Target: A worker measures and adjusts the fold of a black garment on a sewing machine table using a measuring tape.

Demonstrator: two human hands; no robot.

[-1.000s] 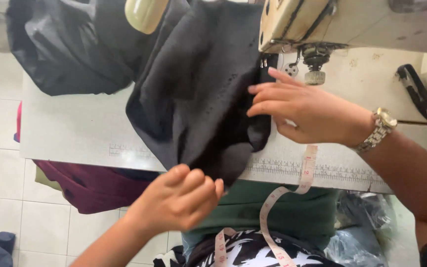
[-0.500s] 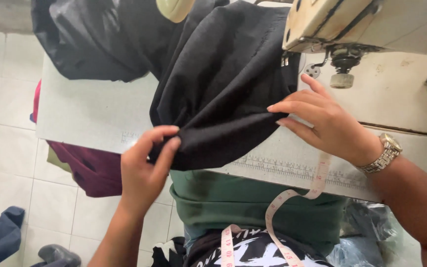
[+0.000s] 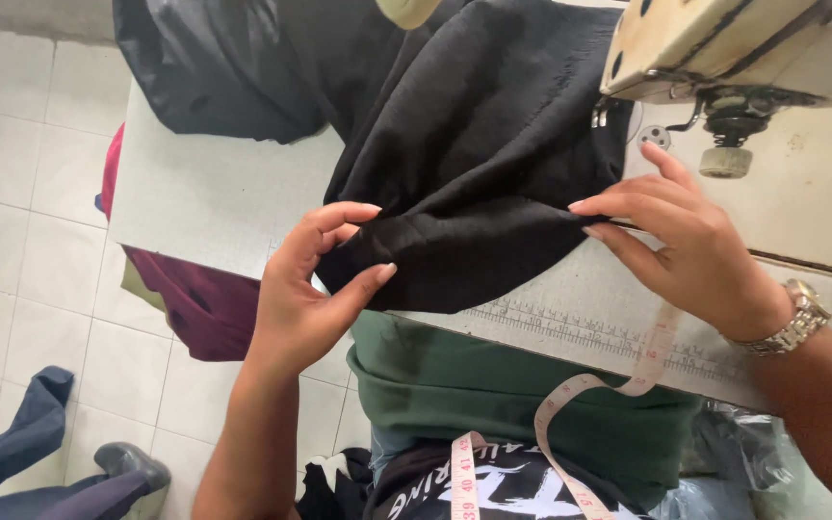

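A crumpled piece of black woven fabric [image 3: 474,164] lies on the pale grey counter [image 3: 204,202], spreading from under the head of the cream metal sewing machine [image 3: 715,48] down to the counter's near edge. The left hand [image 3: 305,289] is at the fabric's lower left corner, its fingers [image 3: 344,214] and thumb closed on a fold of the cloth there, pinching it. The right hand [image 3: 681,241] is at the fabric's right edge, just below the sewing machine's head; its fingers [image 3: 618,202] are narrow, the tips drawn together and pinching the fabric edge against the counter. A gold and silver metal wristwatch [image 3: 793,323] sits on the right wrist.

A printed ruler scale [image 3: 580,332] runs along the counter's near edge, just below the fabric. A pink and white measuring tape [image 3: 570,395] hangs over that edge, to the right of the fabric, and down across the person's dark green garment [image 3: 493,385]. A maroon cloth [image 3: 195,299] hangs below the counter, to the left of the left hand. A dark grey shoe [image 3: 127,462] stands on the white tiled floor [image 3: 12,241], well below the fabric.
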